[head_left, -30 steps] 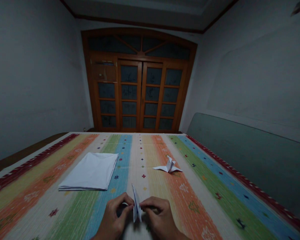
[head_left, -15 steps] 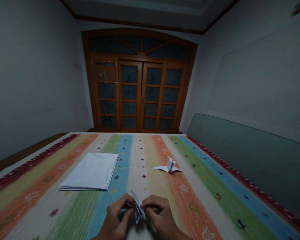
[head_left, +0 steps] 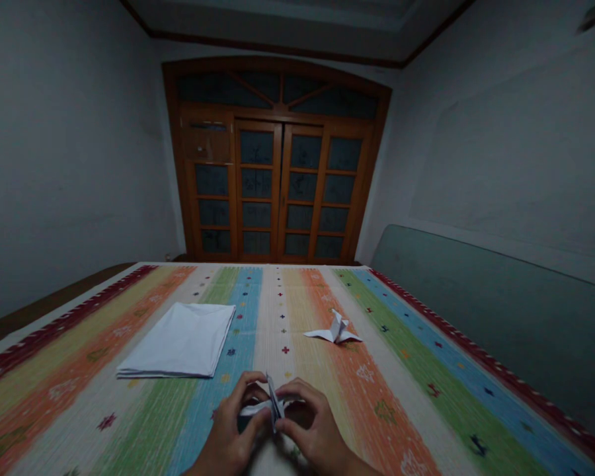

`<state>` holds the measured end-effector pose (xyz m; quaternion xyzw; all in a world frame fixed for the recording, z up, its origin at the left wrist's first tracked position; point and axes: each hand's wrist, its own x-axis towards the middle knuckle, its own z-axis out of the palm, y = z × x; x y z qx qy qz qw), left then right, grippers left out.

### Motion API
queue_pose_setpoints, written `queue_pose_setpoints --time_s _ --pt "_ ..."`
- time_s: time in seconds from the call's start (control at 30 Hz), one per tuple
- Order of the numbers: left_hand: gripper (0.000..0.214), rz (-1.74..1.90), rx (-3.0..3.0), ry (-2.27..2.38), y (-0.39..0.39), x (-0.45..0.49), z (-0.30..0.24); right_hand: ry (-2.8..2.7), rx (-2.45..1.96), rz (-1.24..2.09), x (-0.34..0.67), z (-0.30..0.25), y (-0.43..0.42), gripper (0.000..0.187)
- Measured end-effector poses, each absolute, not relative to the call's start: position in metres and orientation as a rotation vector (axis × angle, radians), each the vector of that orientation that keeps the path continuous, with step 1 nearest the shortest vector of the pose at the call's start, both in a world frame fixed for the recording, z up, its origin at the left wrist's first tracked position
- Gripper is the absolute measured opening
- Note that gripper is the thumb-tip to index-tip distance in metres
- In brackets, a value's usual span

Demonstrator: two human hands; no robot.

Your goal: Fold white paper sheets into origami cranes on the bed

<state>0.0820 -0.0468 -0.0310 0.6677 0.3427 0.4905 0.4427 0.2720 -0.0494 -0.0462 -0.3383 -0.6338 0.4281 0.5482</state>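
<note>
The left hand [head_left: 231, 423] and right hand [head_left: 312, 423] both grip a folded white paper [head_left: 274, 404] closely between their fingers, just above the striped cloth [head_left: 54, 390]. Even pressure from each side keeps its creases sharp. A paper bird [head_left: 335, 330] sits well ahead.

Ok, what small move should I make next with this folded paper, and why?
Probably flatten the sideways flap of the folded paper gently, since your left hand and right hand hold it upright, and the origami bird nearby has flat, spread wings.
</note>
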Motion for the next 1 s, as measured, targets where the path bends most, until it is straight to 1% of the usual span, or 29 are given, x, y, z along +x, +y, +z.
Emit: queue_pose_setpoints --time_s 0.2,0.4,0.57,0.7,0.83,1.0 --pt "0.045 1.189 1.51 0.797 -0.043 0.076 -0.024 -1.41 -0.682 1.144 0.275 -0.051 -0.044 0.034" --pt "0.05 1.189 1.253 0.728 -0.037 0.071 -0.035 -1.317 -0.702 1.228 0.276 -0.052 -0.042 0.039" --pt "0.036 1.185 1.229 0.738 -0.032 0.078 -0.035 -1.302 -0.72 1.233 0.276 -0.05 -0.041 0.044" --pt "0.045 1.216 1.29 0.726 -0.028 0.084 -0.032 -1.286 -0.723 1.28 0.277 -0.049 -0.041 0.046" --pt "0.043 1.172 1.325 0.848 -0.028 0.086 -0.03 -1.307 -0.697 1.324 0.276 -0.05 -0.04 0.044" --pt "0.043 1.12 1.326 0.845 -0.031 0.088 -0.03 -1.385 -0.618 1.191 0.273 -0.05 -0.038 0.052"
